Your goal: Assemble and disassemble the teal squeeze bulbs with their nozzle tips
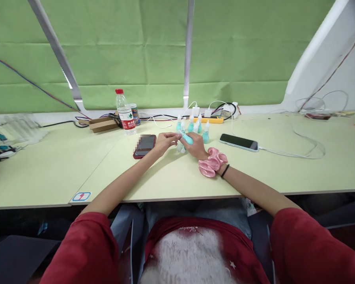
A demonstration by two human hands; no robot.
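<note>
Above the middle of the desk, my right hand [196, 146] is closed around a teal squeeze bulb with a clear tip [187, 138], which looks like a nasal aspirator. At the tip end, the fingers of my left hand [166, 142] are pinched together; exactly what they grip there is too small to make out. Just behind my hands stand several similar teal bulbs [206, 136] with pale pointed tips, upright on the desk. Under the held bulb, some small whitish pieces [182, 149] are partly hidden by my fingers.
A red-cased phone [144, 146] lies left of my hands, a light-cased phone [239, 142] with a white cable to the right. Behind are a water bottle [126, 114], a can [135, 114], a cardboard box [104, 124], white chargers [195, 111] and a yellow-orange object [214, 119].
</note>
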